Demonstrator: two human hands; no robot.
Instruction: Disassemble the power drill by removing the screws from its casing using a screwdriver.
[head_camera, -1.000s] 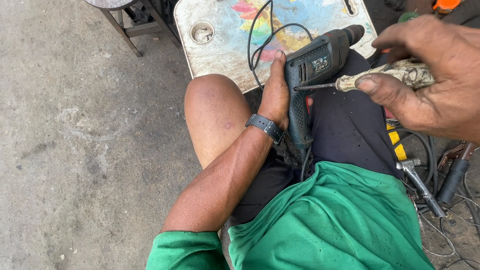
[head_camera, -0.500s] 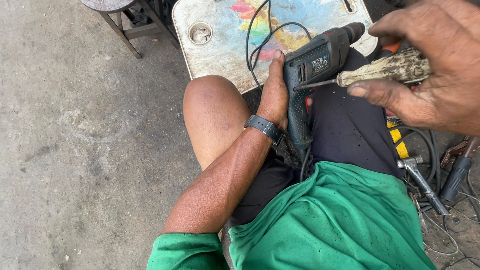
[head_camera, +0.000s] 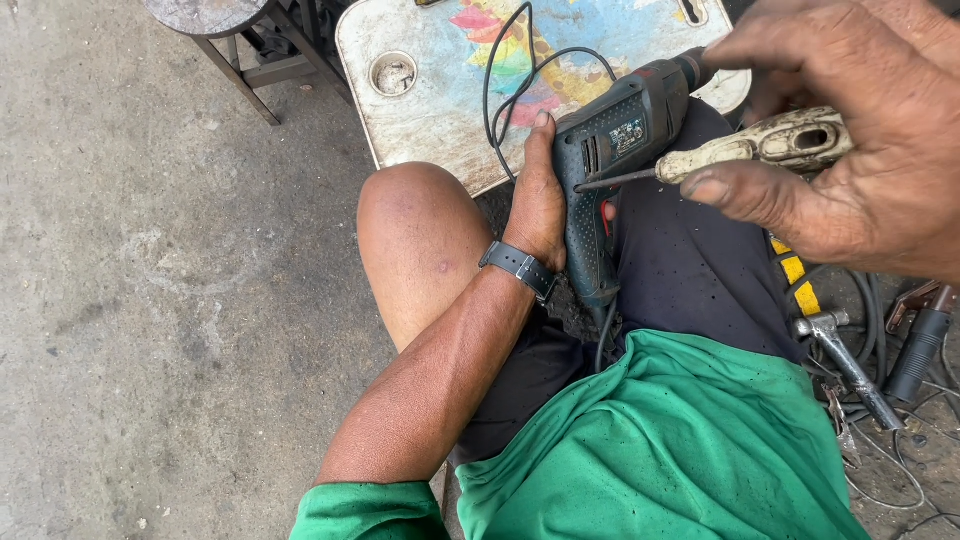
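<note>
My left hand (head_camera: 537, 195) grips the handle of a dark green electric drill (head_camera: 610, 150), which rests on my lap with its chuck pointing up and right. A black watch sits on that wrist. My right hand (head_camera: 850, 150) holds a screwdriver (head_camera: 740, 150) with a dirty cream handle. The thin metal shaft points left and its tip touches the side of the drill body. The drill's black cable (head_camera: 510, 60) loops over a worn board behind it.
A scuffed white board (head_camera: 440, 110) with colourful paint and a round hole lies ahead of my knee. A stool (head_camera: 215, 25) stands at the top left. At the right, on the ground, lie a hammer (head_camera: 850, 365), cables and a yellow-black item (head_camera: 795, 275). Concrete floor spreads left.
My right hand with the screwdriver shifted slightly up and right, then settled with the tip against the drill's side. The left hand and drill have stayed put.
</note>
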